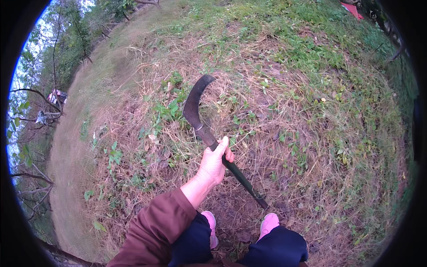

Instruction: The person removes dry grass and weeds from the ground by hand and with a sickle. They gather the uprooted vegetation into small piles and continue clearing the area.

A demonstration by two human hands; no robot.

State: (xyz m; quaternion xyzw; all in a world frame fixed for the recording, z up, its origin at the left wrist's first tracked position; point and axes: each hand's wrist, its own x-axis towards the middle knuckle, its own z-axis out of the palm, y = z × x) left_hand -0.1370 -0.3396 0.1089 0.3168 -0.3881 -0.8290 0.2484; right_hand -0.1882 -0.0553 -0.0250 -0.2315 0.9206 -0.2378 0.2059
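My left hand (213, 163) reaches in from the lower left in a brown sleeve (160, 220). Its fingers are wrapped around a hooked slashing tool like a billhook, just below the metal socket (204, 134). The tool's dark curved blade (195, 100) points away from me, its tip bending to the right above dry cut grass (247, 76). Its long dark handle (245, 183) slants down to the right and ends near my right pink shoe (268, 223). My right hand is out of view.
My left pink shoe (209, 227) stands on bare, littered soil. Green weeds (168, 110) grow among the straw. Bare branches (36, 180) and trees line the left, with cloth-like items (57, 96) by a trunk. A red object (353, 10) lies at the far right.
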